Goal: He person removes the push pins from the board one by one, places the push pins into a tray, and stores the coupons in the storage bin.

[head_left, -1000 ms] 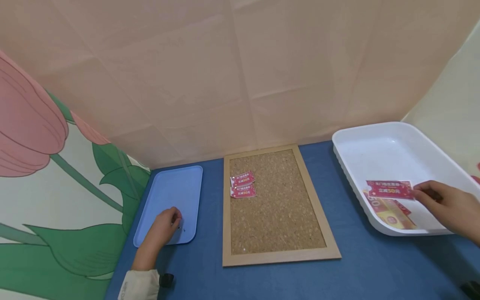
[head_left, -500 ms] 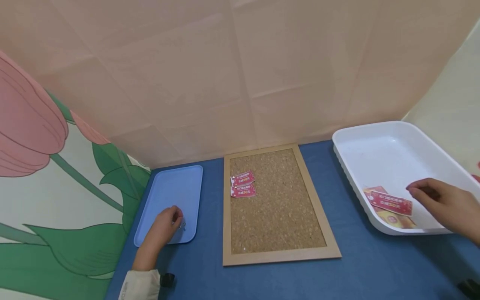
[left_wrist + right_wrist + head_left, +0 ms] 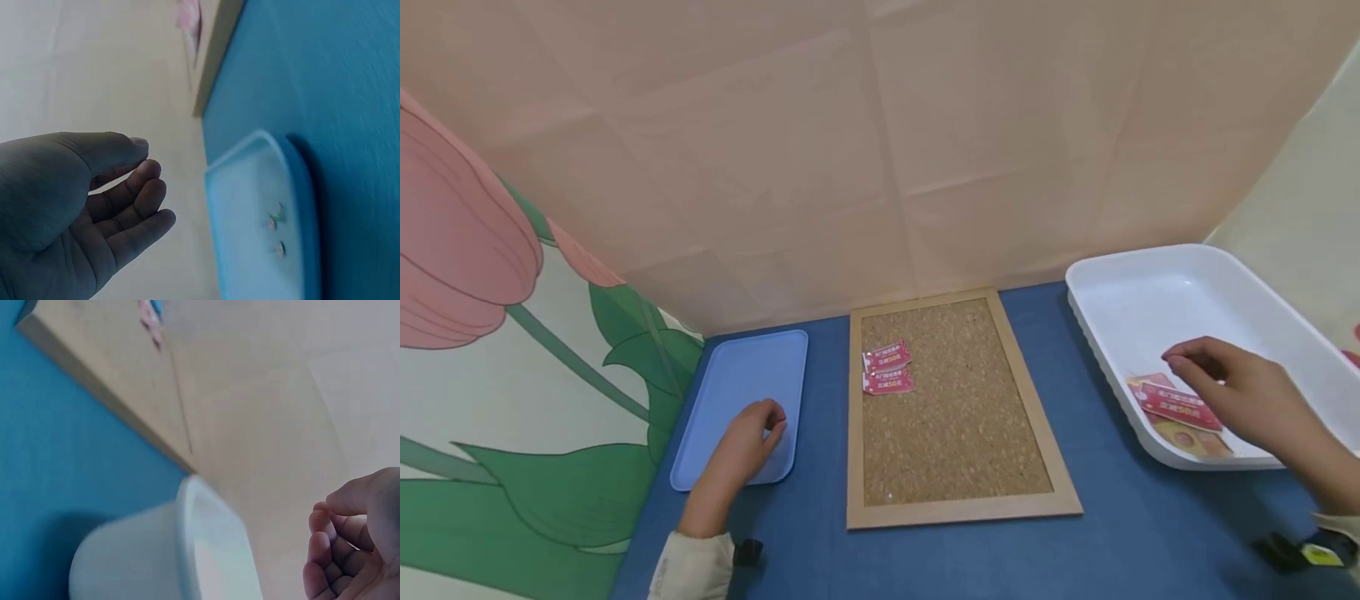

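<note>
My left hand [image 3: 747, 442] hovers over the near right part of a blue tray [image 3: 741, 367], fingers loosely curled. The left wrist view shows nothing between its thumb and fingers. A few tiny pins [image 3: 280, 249] lie in that tray. My right hand [image 3: 1240, 392] hangs above the near part of a white tray [image 3: 1150, 279], thumb tip near the index finger, and holds nothing visible. Beneath it, a red coupon [image 3: 1180, 407] overlaps other red and yellow paper coupons, partly hidden by the hand. Two red coupons [image 3: 887, 382] are on the left side of a wood-framed cork board [image 3: 962, 433].
The cork board stands between the two trays on a blue table [image 3: 962, 567]. A small pale pin-like dot [image 3: 890, 496] shows near the board's lower left. Behind rises a beige sheet [image 3: 790, 150]; a flower-painted wall [image 3: 565, 492] borders the left.
The right hand has let go of a red coupon, which dropped onto the others in the white tray, and has moved left. The left hand has shifted slightly up and right.
</note>
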The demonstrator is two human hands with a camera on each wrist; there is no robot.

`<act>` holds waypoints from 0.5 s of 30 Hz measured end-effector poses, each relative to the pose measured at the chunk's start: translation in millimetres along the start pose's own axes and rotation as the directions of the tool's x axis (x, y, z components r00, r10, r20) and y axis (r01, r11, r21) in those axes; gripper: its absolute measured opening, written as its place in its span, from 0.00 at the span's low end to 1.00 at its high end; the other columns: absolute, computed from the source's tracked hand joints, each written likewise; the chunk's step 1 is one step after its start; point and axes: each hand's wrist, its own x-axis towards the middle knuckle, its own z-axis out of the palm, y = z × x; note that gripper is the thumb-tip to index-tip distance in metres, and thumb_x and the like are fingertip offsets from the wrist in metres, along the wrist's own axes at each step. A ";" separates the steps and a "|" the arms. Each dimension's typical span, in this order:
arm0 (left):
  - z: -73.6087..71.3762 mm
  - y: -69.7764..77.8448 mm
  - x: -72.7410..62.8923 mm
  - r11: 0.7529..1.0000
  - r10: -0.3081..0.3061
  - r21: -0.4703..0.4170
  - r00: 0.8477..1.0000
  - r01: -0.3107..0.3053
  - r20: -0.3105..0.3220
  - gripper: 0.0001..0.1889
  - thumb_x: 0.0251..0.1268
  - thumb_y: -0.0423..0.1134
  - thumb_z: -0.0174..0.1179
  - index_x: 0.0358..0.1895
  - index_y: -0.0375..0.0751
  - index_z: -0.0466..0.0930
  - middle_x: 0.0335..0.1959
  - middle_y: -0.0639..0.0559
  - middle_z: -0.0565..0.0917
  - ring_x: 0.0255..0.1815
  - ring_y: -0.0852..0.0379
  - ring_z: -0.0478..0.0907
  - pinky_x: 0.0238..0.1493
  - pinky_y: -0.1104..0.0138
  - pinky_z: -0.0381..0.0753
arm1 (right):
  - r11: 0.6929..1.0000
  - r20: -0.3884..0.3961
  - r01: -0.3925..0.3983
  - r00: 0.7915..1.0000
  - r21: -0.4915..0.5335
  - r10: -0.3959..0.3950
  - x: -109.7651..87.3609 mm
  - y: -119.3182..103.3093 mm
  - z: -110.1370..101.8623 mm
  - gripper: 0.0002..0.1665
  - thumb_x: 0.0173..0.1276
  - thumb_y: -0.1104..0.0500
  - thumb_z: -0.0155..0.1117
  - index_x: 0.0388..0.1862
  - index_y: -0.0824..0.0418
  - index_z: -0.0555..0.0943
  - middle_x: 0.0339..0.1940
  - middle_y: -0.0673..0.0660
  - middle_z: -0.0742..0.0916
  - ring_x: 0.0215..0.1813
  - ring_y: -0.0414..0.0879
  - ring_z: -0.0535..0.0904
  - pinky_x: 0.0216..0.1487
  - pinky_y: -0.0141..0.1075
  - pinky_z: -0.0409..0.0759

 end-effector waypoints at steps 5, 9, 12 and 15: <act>0.8 15.3 1.6 0.999 0.031 -0.020 0.999 -0.032 -0.024 0.04 0.65 0.33 0.62 0.38 0.40 0.76 0.32 0.51 0.77 0.37 0.52 0.77 0.39 0.58 0.77 | 0.997 0.001 0.037 0.999 0.063 -0.037 4.8 -13.3 8.0 0.11 0.68 0.54 0.65 0.46 0.57 0.82 0.36 0.47 0.84 0.35 0.20 0.70 0.34 0.22 0.67; 1.2 24.6 2.3 0.998 0.056 -0.016 0.998 -0.056 -0.037 0.05 0.65 0.33 0.63 0.39 0.39 0.77 0.33 0.51 0.78 0.37 0.53 0.77 0.40 0.58 0.78 | 0.995 0.017 0.045 0.999 0.087 -0.047 6.0 -24.7 14.8 0.11 0.69 0.55 0.65 0.48 0.57 0.82 0.39 0.52 0.85 0.36 0.21 0.70 0.35 0.18 0.68; 0.5 31.3 2.3 0.997 0.076 -0.028 0.996 -0.077 -0.037 0.06 0.66 0.33 0.63 0.41 0.38 0.76 0.35 0.49 0.78 0.40 0.51 0.77 0.41 0.58 0.78 | 0.993 0.022 0.063 0.998 0.100 -0.066 5.7 -35.4 19.6 0.11 0.69 0.55 0.65 0.48 0.55 0.82 0.40 0.52 0.84 0.38 0.22 0.71 0.36 0.17 0.67; -0.5 37.7 2.4 0.996 0.081 -0.045 0.996 -0.083 -0.035 0.08 0.66 0.34 0.62 0.44 0.37 0.76 0.37 0.47 0.78 0.41 0.49 0.77 0.43 0.57 0.78 | 0.990 0.031 0.081 0.996 0.112 -0.085 4.7 -47.5 24.8 0.11 0.69 0.54 0.65 0.48 0.53 0.82 0.41 0.51 0.85 0.39 0.23 0.72 0.36 0.18 0.68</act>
